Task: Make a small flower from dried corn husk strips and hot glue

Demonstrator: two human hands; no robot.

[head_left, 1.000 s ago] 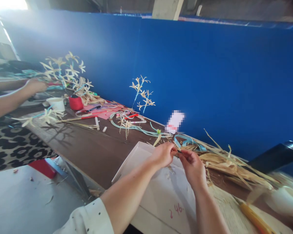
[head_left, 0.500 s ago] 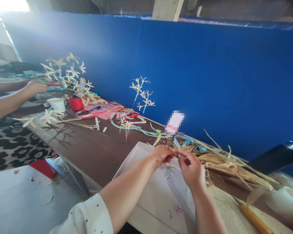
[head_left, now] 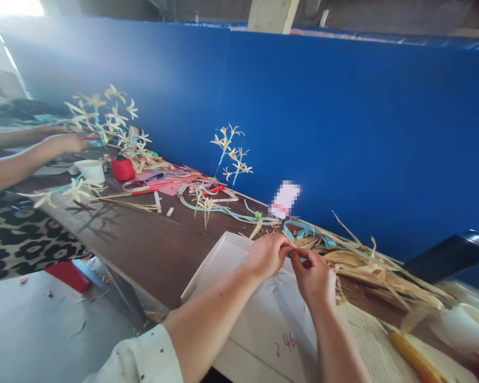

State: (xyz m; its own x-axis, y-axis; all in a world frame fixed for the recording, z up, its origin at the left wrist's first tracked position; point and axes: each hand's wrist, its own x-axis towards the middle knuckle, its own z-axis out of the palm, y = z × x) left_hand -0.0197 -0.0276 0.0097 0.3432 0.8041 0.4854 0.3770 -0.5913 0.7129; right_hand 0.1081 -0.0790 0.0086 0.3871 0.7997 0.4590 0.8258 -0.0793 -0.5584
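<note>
Fingertip to fingertip, my left hand (head_left: 268, 255) and my right hand (head_left: 315, 279) meet above a white box lid (head_left: 259, 314). Both are closed in a pinch on something small between them, which the fingers mostly hide. Pink handwriting marks the lid's near part, and small pale scraps lie on it under my hands. Just beyond my fingers is a loop of light blue ribbon (head_left: 303, 231). Dried husk strips (head_left: 367, 271) are heaped to the right of my right hand.
Husk flowers on blue stems (head_left: 231, 154) stand by the blue partition (head_left: 343, 133). A white cup (head_left: 91, 171) and a red object (head_left: 123, 169) sit at left, near a co-worker's hand (head_left: 69, 142). A yellow-handled tool (head_left: 413, 354) lies at lower right.
My left hand has turned slightly, its back lifting and its fingers curling closer to the right hand. The co-worker's hand has moved a little to the right.
</note>
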